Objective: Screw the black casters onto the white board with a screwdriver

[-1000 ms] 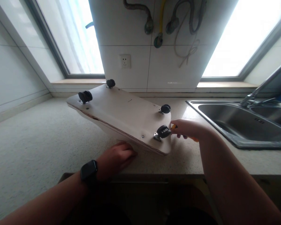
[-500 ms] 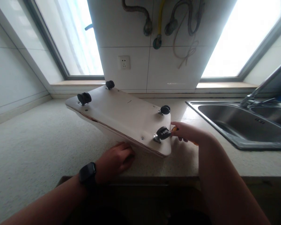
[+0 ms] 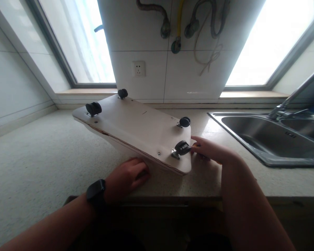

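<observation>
A white cabinet-like piece (image 3: 138, 122) lies upturned and tilted on the counter, its base toward me. Black casters on metal plates stick up at its corners: one caster (image 3: 182, 147) is at the near right, another (image 3: 93, 108) at the left. At its right end my right hand (image 3: 202, 148) is closed around a slim orange object (image 3: 195, 144), mostly covered by the fingers; the forefinger reaches along the piece's end. My left hand (image 3: 131, 176) rests on the counter by the piece's lower front edge, fingers curled, their tips hidden. A black watch (image 3: 96, 191) is on that wrist.
A steel sink (image 3: 261, 139) with a faucet (image 3: 279, 109) is set into the counter on the right. The speckled counter (image 3: 42, 157) extends left. On the tiled wall behind are a socket (image 3: 139, 68), hoses and pipe valves (image 3: 176, 45), between two windows.
My right hand's lower fingers have shifted slightly around the orange object, and less of it shows. My left hand and the white piece have hardly moved.
</observation>
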{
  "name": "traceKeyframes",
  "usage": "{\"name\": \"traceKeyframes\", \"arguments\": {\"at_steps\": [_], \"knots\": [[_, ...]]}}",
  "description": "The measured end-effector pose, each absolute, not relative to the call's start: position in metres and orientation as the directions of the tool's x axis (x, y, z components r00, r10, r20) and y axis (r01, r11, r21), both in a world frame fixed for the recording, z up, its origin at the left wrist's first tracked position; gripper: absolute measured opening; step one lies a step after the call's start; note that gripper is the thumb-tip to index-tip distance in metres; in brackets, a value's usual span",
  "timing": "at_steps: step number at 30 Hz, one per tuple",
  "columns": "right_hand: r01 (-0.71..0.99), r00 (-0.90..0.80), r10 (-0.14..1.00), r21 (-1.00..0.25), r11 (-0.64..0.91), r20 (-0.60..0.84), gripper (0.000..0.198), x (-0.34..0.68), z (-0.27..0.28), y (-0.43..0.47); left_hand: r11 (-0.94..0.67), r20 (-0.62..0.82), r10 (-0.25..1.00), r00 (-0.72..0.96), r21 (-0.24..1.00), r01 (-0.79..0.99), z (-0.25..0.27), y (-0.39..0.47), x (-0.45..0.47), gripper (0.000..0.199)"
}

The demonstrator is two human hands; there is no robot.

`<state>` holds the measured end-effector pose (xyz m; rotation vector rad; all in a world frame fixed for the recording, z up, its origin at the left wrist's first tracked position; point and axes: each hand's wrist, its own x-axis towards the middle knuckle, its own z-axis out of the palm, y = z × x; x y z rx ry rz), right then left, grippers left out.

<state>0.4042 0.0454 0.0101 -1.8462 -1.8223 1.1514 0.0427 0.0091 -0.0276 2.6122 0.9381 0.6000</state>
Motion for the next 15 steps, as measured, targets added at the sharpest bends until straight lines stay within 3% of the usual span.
{"name": "traceKeyframes", "arguments": {"at_steps": [4, 6, 11, 15], "knots": [[0.693, -0.087, 0.947, -0.702, -0.165, -0.309, 0.064, 0.403, 0.010, 0.044, -0.822, 0.434, 0.529, 0.729, 0.477, 0.312, -0.009, -0.001, 0.045, 0.008], [0.691, -0.077, 0.949, -0.703, -0.171, -0.306, 0.066, 0.403, 0.009, 0.044, -0.790, 0.468, 0.543, 0.697, 0.566, 0.236, 0.013, -0.008, 0.048, 0.008], [0.684, -0.060, 0.948, -0.705, -0.190, -0.314, 0.073, 0.406, 0.004, 0.047, -0.666, 0.346, 0.655, 0.672, 0.684, 0.298, 0.072, 0.002, 0.066, 0.014], [0.671, -0.073, 0.946, -0.717, -0.189, -0.317, 0.068, 0.406, 0.003, 0.047, -0.601, 0.211, 0.659, 0.722, 0.724, 0.337, 0.082, 0.042, 0.091, 0.020]]}}
